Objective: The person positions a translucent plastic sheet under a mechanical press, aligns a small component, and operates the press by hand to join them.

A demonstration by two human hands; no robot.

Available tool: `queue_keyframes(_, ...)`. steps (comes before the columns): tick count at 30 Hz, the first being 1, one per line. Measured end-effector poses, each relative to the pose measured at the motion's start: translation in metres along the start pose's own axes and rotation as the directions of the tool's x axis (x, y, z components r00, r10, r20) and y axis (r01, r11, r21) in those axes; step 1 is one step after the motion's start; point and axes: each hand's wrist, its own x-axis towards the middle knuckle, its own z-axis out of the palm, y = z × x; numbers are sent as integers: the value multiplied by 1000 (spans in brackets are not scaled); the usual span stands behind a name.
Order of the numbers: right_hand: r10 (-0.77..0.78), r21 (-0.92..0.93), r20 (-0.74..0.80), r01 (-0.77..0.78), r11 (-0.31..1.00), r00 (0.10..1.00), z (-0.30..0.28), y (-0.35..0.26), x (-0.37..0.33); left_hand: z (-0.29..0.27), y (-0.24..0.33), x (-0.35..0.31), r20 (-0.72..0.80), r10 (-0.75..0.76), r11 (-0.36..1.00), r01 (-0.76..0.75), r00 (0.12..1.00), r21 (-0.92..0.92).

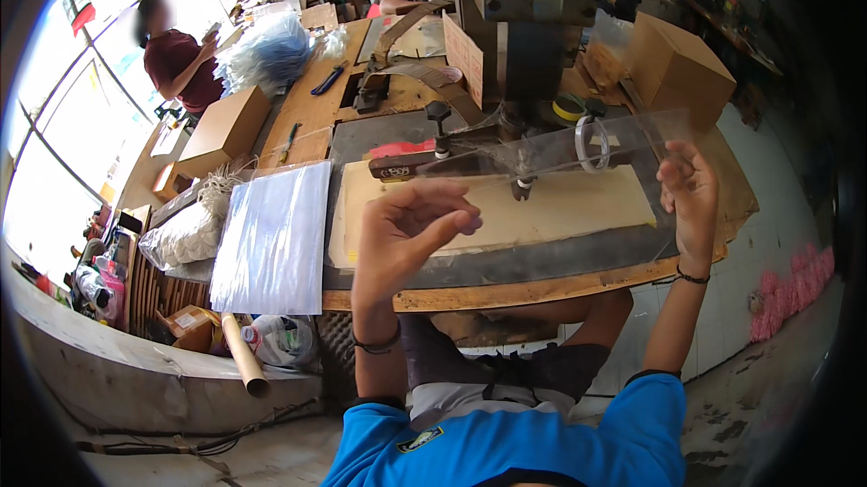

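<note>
A clear plastic sheet (643,133) is stretched between my two hands above the work surface of a machine. My left hand (397,232) has thumb and fingers drawn together at the sheet's left end. At the other end, the curled fingers of my right hand (691,193) grip its edge. Beneath lies a cream-coloured board (578,216) on a dark plate (542,272). A dark metal bar (402,166) with a black knob (438,112) crosses behind the sheet. Pale rings (591,145) show near the sheet's right part; whether they touch it I cannot tell.
A stack of clear plastic sleeves (275,234) lies left of the board. The machine's column (533,62) rises at the back, beside a yellow tape roll (568,108). Cardboard boxes (677,67) stand to the right. Another person (181,62) stands at the far left.
</note>
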Motion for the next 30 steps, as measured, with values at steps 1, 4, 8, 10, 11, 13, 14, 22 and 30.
queue_keyframes(1, -3, 32, -19, 3, 999, 1000, 0, 3, -1, 4, -3, 0, -23, 15, 1000, -15, 1000, -10)
queue_keyframes(4, -16, 25, -39, 17, 1000, 999, 0, 11, -2, 14, -8, 0, -78, 43, 999, -45, 996, -23)
queue_keyframes(8, -41, 50, -31, 42, 998, 999, -5, 18, -3, 18, -10, 2, -103, 45, 998, -49, 994, -38)
queue_keyframes(10, -59, 66, -17, 60, 996, 998, -8, 23, -4, 19, -8, 2, -116, 42, 999, -43, 992, -2)
queue_keyframes(11, -65, 77, -10, 66, 995, 998, -10, 26, -5, 19, -8, 1, -133, 34, 999, -32, 991, 12)
queue_keyframes(13, -94, 102, 1, 94, 990, 996, -11, 28, -4, 19, -6, 0, -162, 32, 999, -25, 986, 44)
queue_keyframes(14, -109, 94, 10, 107, 990, 994, -11, 27, -3, 19, -6, -2, -163, 51, 998, -45, 985, 41)
queue_keyframes(22, -106, 184, 48, 95, 978, 993, -10, 18, -2, 21, -6, 8, -223, 68, 996, -55, 972, 64)
queue_keyframes(30, -173, 168, 69, 160, 973, 982, 3, -8, -2, 23, -2, 17, -224, 152, 986, -132, 963, 101)
